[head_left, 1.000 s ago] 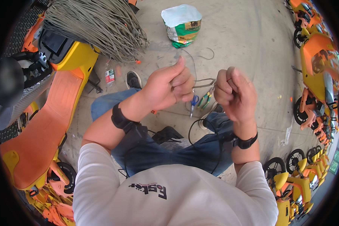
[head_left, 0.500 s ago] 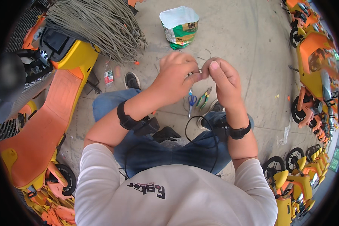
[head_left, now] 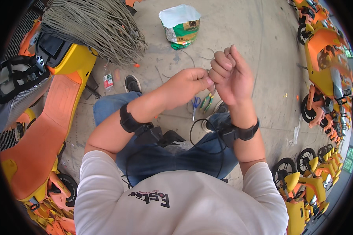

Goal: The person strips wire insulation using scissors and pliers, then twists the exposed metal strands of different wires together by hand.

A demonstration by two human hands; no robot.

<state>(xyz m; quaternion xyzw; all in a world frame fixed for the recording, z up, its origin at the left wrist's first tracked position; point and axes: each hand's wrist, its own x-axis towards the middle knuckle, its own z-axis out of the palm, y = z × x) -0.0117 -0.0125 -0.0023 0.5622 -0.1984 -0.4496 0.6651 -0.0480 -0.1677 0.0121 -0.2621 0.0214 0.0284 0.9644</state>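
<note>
In closed left grip (head_left: 187, 87), thin cord (head_left: 209, 72)

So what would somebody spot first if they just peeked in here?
Probably the big orange and yellow scooter along the left, and the huge bundle of grey cords at the upper left. Next, their eye might go to the left hand and right hand, close together just above the middle. Near the top, the green and white bag stands open on the floor.
</note>
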